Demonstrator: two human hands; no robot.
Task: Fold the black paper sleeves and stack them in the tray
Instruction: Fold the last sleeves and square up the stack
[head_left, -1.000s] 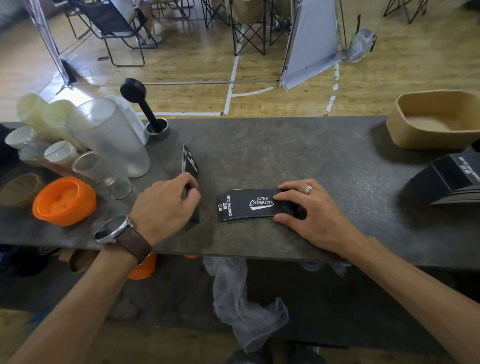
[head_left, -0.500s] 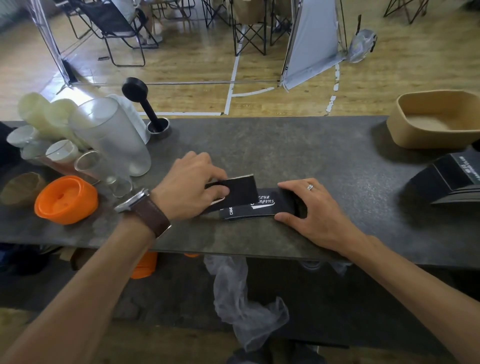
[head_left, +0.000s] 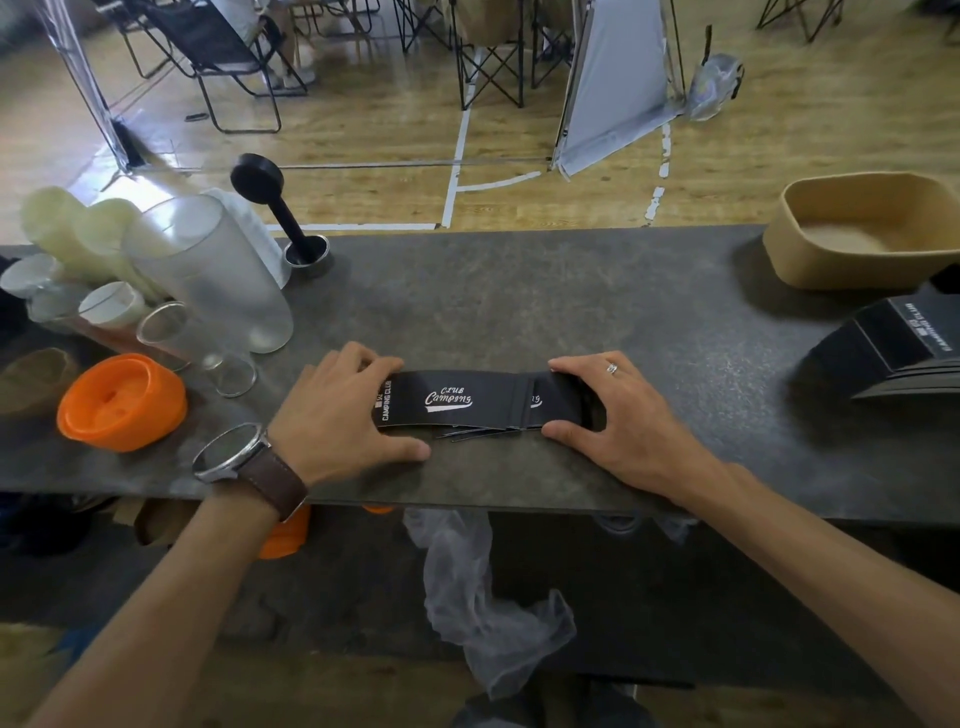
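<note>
One view is all I have, the head camera, so I read progress from it alone. My left hand (head_left: 345, 410) lies over the left end of a black sleeve (head_left: 457, 402) flat on the counter (head_left: 519, 312), fingers fairly straight and pressing, thumb along the near edge. My right hand (head_left: 618, 415) covers the right end of a small pile (head_left: 540, 408) under it, fingers flat on top and thumb at the near edge; neither hand curls round anything. The top sleeve lies shifted to the left of the pile, whose edges fan out below. The tan tray (head_left: 810, 254) sits well apart at the far right and looks empty. A stack of unfolded sleeves (head_left: 893, 348) waits just in front of it. I judge the job early: a few folded, none stacked in the tray.
</note>
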